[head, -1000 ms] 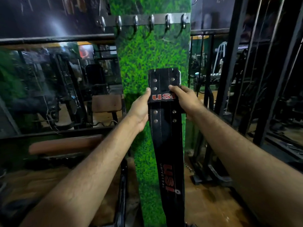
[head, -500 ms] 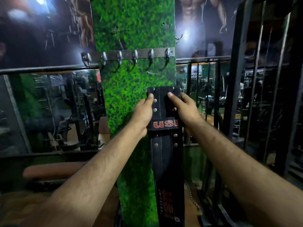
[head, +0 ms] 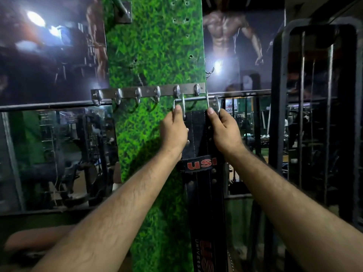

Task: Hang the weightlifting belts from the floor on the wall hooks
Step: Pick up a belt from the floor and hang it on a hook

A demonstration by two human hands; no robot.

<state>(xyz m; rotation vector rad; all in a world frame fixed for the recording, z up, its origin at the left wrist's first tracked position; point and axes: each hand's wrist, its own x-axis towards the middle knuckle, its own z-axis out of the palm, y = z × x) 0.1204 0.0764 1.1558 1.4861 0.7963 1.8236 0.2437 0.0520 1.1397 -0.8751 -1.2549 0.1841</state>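
A black weightlifting belt [head: 204, 193] with red USI lettering hangs down in front of the green grass-patterned pillar [head: 155, 55]. Its steel buckle [head: 196, 100] is raised level with the two rightmost hooks of the metal hook rail [head: 147, 93]. My left hand [head: 173, 130] grips the belt's top left edge, with the thumb on the buckle's left side. My right hand [head: 224, 130] grips the top right edge at the buckle's right side. Whether the buckle rests on a hook cannot be told.
Several hooks [head: 137, 94] to the left on the rail are bare. A black horizontal bar [head: 49, 106] runs over mirrors on the left. A dark steel rack frame [head: 279, 114] stands close on the right. A padded bench [head: 29, 238] lies low left.
Both hands have lifted the belt upward, from well below the rail until its buckle reaches the rightmost hooks. The view has tilted up and moved closer to the pillar.
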